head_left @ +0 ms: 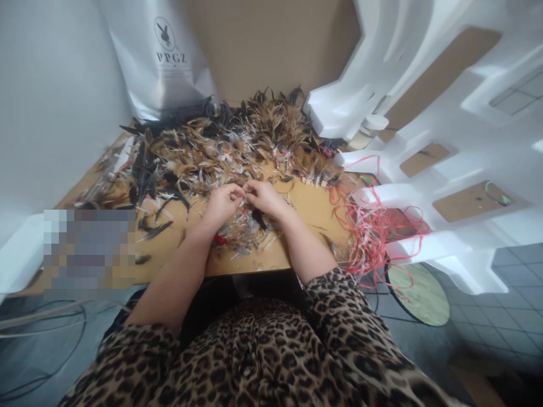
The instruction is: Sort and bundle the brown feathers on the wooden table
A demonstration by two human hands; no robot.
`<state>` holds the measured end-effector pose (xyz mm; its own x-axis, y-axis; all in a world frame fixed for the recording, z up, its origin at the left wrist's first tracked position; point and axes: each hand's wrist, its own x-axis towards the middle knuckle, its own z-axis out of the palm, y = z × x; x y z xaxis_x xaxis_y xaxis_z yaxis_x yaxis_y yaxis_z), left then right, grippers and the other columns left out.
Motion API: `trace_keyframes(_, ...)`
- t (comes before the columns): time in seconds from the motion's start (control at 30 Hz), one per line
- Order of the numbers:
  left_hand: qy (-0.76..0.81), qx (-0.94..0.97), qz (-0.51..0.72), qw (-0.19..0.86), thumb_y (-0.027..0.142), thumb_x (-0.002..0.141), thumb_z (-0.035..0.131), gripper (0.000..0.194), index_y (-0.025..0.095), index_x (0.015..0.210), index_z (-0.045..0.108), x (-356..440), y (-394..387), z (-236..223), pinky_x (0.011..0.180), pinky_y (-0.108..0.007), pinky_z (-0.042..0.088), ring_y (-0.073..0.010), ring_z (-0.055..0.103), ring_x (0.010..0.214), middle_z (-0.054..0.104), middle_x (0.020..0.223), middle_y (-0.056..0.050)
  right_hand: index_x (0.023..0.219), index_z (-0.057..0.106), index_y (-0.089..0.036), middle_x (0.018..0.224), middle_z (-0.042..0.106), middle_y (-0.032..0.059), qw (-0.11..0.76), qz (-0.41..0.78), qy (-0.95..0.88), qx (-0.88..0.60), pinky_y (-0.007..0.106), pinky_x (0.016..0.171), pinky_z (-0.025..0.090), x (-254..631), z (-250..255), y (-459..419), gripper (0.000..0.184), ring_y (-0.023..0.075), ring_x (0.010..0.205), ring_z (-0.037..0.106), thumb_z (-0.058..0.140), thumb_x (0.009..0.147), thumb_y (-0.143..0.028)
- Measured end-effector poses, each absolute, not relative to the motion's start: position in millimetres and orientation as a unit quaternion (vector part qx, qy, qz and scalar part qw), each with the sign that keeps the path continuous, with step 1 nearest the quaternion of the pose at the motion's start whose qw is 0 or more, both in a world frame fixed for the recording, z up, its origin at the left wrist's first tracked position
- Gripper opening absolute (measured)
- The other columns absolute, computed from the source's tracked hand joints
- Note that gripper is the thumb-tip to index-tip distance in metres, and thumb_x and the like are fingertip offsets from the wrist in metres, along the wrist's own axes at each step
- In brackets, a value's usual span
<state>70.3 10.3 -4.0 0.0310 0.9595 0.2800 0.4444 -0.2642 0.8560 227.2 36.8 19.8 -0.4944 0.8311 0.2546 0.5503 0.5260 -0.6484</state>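
Note:
My left hand (221,204) and my right hand (265,198) meet over the middle of a wooden board (314,212). Both are closed in a pinch, fingertips almost touching, on something small and pale between them that I cannot make out. A big heap of brown, black and white feathers (237,144) covers the far half of the board. A smaller scatter of loose feathers and white quills (250,234) lies under my wrists. A bit of red (219,239) shows beside my left forearm.
Tangled red strings (373,232) hang off the board's right edge. White foam packing (424,113) rises on the right, and a silver bag marked PPGZ (163,62) leans at the back left. Cardboard (263,45) stands behind the heap. Cables (42,322) lie on the floor at left.

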Motion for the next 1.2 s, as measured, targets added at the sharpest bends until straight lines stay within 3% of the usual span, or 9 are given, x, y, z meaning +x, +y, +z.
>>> trace_keyframes(0.3, 0.485, 0.633, 0.455, 0.396, 0.014, 0.062, 0.059, 0.015, 0.015, 0.077, 0.061, 70.2, 11.1, 1.6, 0.058, -0.021, 0.043, -0.0097, 0.052, 0.059, 0.058, 0.067, 0.000, 0.083, 0.062, -0.013, 0.071, 0.062, -0.0003, 0.298, 0.263, -0.822, -0.408, 0.020, 0.064, 0.037, 230.1, 16.9, 41.4, 0.017, 0.0097, 0.065, 0.052, 0.051, 0.070, -0.016)
trace_keyframes(0.73, 0.527, 0.712, 0.421, 0.196, 0.009, 0.068, 0.052, 0.017, 0.019, 0.079, 0.060, 69.5, 9.4, 3.8, 0.072, -0.027, 0.043, -0.0146, 0.054, 0.068, 0.060, 0.075, -0.003, 0.087, 0.061, -0.012, 0.073, 0.061, 0.0001, 0.315, 0.301, -0.802, -0.409, 0.021, 0.066, 0.039, 228.7, 11.5, 43.2, 0.020, 0.0100, 0.067, 0.052, 0.054, 0.070, -0.018)
trace_keyframes(0.93, 0.549, 0.664, 0.464, 0.204, 0.014, 0.069, 0.055, 0.007, 0.019, 0.073, 0.057, 73.3, 5.0, 8.1, 0.068, -0.025, 0.044, -0.0140, 0.055, 0.069, 0.060, 0.077, -0.003, 0.096, 0.064, -0.012, 0.081, 0.066, 0.0027, 0.315, 0.314, -0.795, -0.412, 0.022, 0.069, 0.041, 229.9, 11.4, 46.1, 0.027, 0.0105, 0.071, 0.055, 0.055, 0.074, -0.023)
trace_keyframes(1.2, 0.546, 0.665, 0.475, 0.186, 0.017, 0.069, 0.057, 0.008, 0.017, 0.074, 0.063, 72.9, 6.4, 4.2, 0.069, -0.026, 0.046, -0.0133, 0.057, 0.066, 0.064, 0.076, -0.003, 0.085, 0.069, -0.013, 0.082, 0.067, 0.0034, 0.302, 0.297, -0.811, -0.404, 0.023, 0.073, 0.041, 229.2, 17.9, 43.0, 0.019, 0.0119, 0.075, 0.057, 0.056, 0.076, -0.022)
